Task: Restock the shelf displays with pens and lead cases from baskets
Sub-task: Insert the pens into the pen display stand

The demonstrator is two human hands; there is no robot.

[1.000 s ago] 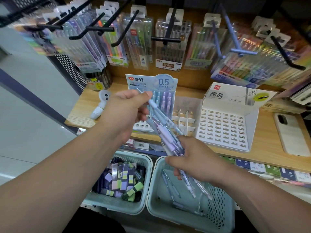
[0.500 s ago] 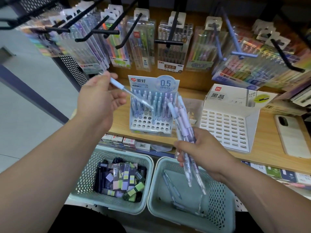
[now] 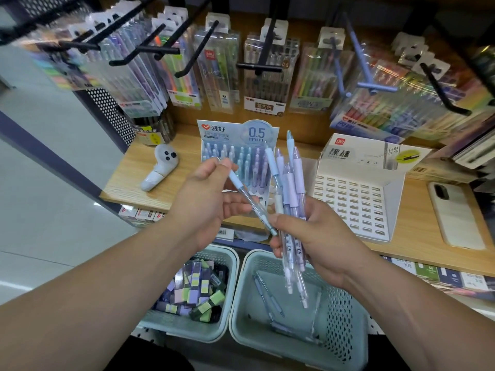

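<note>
- Pinching a single blue pen (image 3: 245, 194) between thumb and fingertips, the left hand (image 3: 206, 202) holds it slanted in front of the 0.5 mm pen display (image 3: 235, 135).
- Right hand (image 3: 318, 236) grips a bundle of pens (image 3: 290, 183), tips down, over the right basket (image 3: 345, 311); both hands block the display's lower slots.
- Lead cases (image 3: 195, 290) fill the left basket (image 3: 187, 334).
- White slotted stand (image 3: 356, 202), phone (image 3: 455, 215) and controller (image 3: 160, 167) sit on the shelf (image 3: 126, 183).

The pen display (image 3: 235, 135) in mid-frame carried a header card reading "爱好" beside a red heart logo, and a large "0.5 mm". Right of it, the white lead-case display box (image 3: 356, 159) showed a red "deli" mark, "黑晶" and "HB 0.5". The bundle of pens (image 3: 293, 245) at lower centre bore "0.5" on two barrels. Higher up, a hanging pen pack (image 3: 263, 105) was labelled "复古色", and the clear pack (image 3: 214, 76) left of it bore "deli".
</note>
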